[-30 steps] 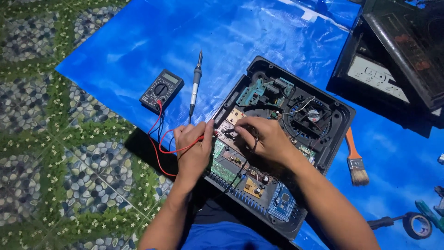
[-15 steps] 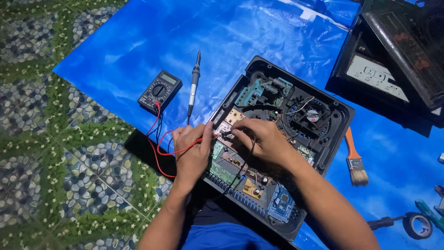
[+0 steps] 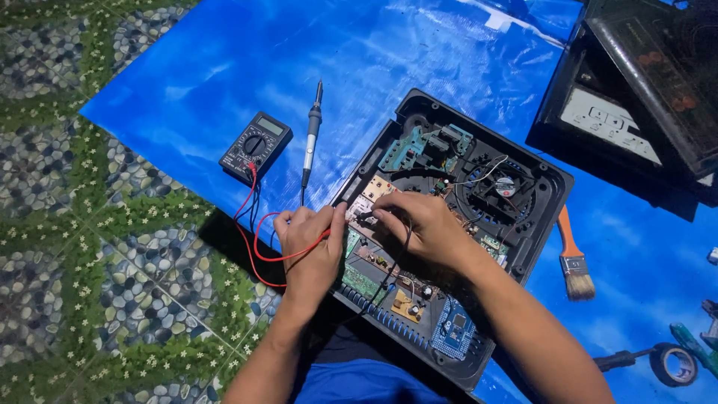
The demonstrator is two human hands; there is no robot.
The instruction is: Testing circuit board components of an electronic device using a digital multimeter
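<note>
I'm leaning over the opened black appliance housing (image 3: 550, 187), and both my hands are meeting at the left edge of its circuit boards (image 3: 374, 280). My left hand (image 3: 308, 251) is closing its grip on the red probe lead (image 3: 263, 254), thumb and fingers pinched around it right at the housing's rim. My right hand (image 3: 422, 228) is gripping the black probe (image 3: 364, 218), its fingers curled tight, the tip touching the pale board near the top left. The two hands are sitting just beside each other, nearly touching. The red and black leads are trailing back to the multimeter (image 3: 256, 147) lying on the blue tarp (image 3: 187, 67), with a soldering iron (image 3: 311, 138) just beside it. A paintbrush (image 3: 574, 258) is lying right of the housing, and a roll of black tape (image 3: 674, 363) is sitting further off.
</note>
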